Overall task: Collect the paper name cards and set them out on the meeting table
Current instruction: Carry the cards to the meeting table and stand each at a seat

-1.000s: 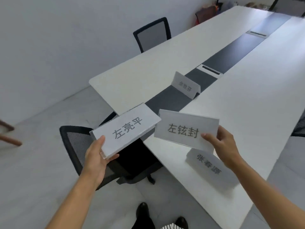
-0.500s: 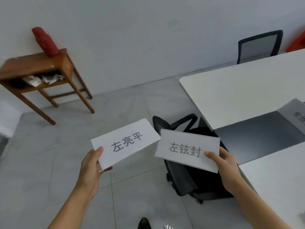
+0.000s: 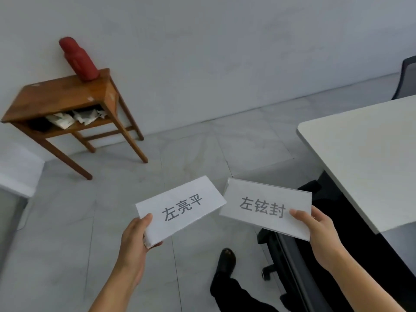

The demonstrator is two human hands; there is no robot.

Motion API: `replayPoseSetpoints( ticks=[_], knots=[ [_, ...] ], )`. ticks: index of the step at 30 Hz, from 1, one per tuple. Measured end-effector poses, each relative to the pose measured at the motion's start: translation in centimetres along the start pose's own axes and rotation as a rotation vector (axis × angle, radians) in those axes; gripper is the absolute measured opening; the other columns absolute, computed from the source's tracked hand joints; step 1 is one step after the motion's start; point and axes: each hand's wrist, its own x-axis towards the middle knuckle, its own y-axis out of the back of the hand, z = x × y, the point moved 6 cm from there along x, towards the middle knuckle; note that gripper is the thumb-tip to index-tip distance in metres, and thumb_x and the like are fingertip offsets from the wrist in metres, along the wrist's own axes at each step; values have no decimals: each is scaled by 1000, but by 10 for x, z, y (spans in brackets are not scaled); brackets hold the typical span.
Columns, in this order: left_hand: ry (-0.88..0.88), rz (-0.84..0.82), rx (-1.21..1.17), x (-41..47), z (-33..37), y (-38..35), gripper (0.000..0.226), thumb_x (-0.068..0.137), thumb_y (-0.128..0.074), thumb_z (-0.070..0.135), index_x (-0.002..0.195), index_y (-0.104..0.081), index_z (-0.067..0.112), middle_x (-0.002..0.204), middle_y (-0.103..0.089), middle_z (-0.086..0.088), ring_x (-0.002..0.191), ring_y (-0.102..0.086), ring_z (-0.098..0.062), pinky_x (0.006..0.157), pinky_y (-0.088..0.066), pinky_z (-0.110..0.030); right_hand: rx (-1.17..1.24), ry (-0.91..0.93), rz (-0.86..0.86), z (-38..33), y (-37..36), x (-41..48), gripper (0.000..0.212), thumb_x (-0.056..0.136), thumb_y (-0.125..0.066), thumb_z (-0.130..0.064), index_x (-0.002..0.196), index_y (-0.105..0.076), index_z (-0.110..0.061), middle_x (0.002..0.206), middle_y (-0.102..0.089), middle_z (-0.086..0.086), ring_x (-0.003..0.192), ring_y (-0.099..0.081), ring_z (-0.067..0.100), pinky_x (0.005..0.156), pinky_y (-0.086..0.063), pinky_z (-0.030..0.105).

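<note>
Pinching corners only, left hand (image 3: 135,235) holds the left card (image 3: 180,208), right hand (image 3: 319,230) the right card (image 3: 263,208). Either could slip before reaching the meeting table (image 3: 371,154).

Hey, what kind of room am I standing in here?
Probably an office meeting room: a large white table, a black mesh-backed office chair at its far edge, and a white printed paper name card in the left hand, with a second white name card in the right hand.
</note>
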Motion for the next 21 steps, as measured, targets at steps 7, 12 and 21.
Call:
replayPoseSetpoints(
  ticks=[7,12,21],
  knots=[
    [-34,35,59,146,90,-14,18,94,-52,23,104,-60,11,117,-65,-20,89,-59,-23,71,-49,-40,31,-42,-20,-54,-95,142,45,67,-78,-27,109,-68,-14,97,-77,5,86,-72,25,70,-54,32],
    [-50,19,32,245,144,-42,24,95,-49,24,111,-59,9,116,-64,-17,92,-58,-24,72,-49,-42,33,-16,0,-110,-141,234,21,83,-68,-11,103,-69,-16,99,-76,10,91,-71,31,77,-55,40],
    [-14,-181,80,466,219,-148,29,93,-52,25,116,-59,7,119,-65,-18,97,-59,-27,70,-49,-40,91,7,242,-163,-166,388,18,82,-69,-14,100,-70,-19,101,-76,10,96,-69,36,93,-52,55]
  ],
)
